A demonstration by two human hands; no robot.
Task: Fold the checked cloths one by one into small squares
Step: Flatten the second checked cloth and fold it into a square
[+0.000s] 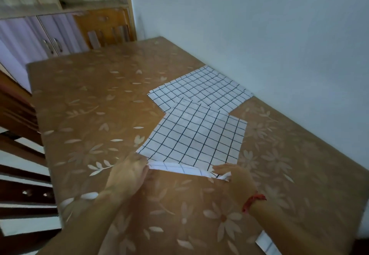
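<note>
The nearer checked cloth (193,136) lies flat on the surface (89,115), right of the middle and turned at a slant to the surface's edges. Its near edge is lifted and turned up in a narrow band. The left grip (127,174) pinches that edge at its left corner. The right grip (237,178) pinches the right corner, fingers on top of the cloth and the corner curling under them. A red thread (253,201) circles the right wrist.

A second checked cloth (201,89) lies spread beyond the first. Its far corner is close to the surface's right edge, where the wall (259,25) rises, and its near part is overlapped by the first cloth's far edge.

A small pale piece of cloth (265,242) sits at the near right corner of the surface, partly cut off by the frame.

Bare patterned surface runs wide along the whole left half and between the two forearms near the front edge. A wooden chair (107,31) stands at the far edge, and dark wooden slats (20,134) line the left edge.
</note>
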